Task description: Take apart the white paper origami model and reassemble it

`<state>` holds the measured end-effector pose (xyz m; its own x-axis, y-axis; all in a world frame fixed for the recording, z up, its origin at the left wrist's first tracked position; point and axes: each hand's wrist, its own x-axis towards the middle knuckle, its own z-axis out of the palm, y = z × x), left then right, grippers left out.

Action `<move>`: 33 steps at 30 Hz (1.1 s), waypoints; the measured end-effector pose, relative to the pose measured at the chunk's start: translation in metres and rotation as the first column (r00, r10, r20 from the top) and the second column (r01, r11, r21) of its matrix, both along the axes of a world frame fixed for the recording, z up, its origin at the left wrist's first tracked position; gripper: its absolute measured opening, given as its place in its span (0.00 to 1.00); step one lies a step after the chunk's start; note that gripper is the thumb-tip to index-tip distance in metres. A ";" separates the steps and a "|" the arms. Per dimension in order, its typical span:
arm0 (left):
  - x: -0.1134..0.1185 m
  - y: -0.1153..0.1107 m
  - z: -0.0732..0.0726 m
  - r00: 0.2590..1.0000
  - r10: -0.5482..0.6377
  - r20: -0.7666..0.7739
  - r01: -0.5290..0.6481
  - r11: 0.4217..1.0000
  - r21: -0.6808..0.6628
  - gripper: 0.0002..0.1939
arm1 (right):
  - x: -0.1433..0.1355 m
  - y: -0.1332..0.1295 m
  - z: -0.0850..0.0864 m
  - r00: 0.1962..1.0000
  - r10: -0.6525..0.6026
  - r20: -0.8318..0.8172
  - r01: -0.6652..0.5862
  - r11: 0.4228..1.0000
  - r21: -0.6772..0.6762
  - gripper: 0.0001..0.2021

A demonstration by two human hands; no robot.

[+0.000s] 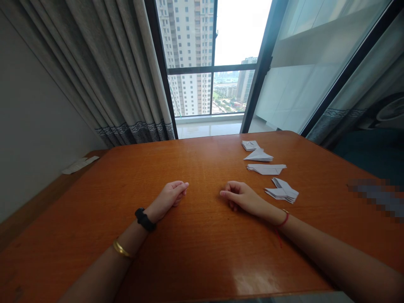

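Note:
My left hand (170,197) rests on the orange-brown wooden table (202,252) with its fingers loosely curled and nothing in them. My right hand (241,197) lies a little to its right, also curled and holding nothing. Several folded white paper pieces lie in a column on the table to the right. The nearest paper stack (282,192) is just beyond my right wrist, apart from the hand. Further back lie a flat folded piece (266,168), a pointed folded piece (259,155) and a small folded piece (251,145).
A white paper strip (80,164) lies on a ledge at the far left. Grey curtains (120,75) hang behind the table on the left. A large window (214,63) and a glass door (303,63) stand beyond the table's far edge.

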<state>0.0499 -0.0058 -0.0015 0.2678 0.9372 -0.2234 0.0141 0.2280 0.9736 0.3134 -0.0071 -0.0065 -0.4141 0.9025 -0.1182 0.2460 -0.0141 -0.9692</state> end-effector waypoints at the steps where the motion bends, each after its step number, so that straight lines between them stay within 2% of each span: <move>1: 0.000 0.000 0.000 1.000 0.000 0.000 0.000 1.000 0.001 0.18 | 0.000 0.000 0.000 1.000 -0.001 0.002 0.001 1.000 0.001 0.17; 33: -0.001 0.000 -0.001 1.000 -0.008 -0.005 0.008 1.000 0.000 0.18 | 0.001 -0.001 0.000 1.000 0.002 -0.004 -0.002 1.000 0.001 0.17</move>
<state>0.0491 -0.0059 -0.0020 0.2742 0.9351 -0.2242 0.0204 0.2275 0.9736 0.3139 -0.0080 -0.0067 -0.4163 0.9018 -0.1157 0.2418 -0.0128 -0.9702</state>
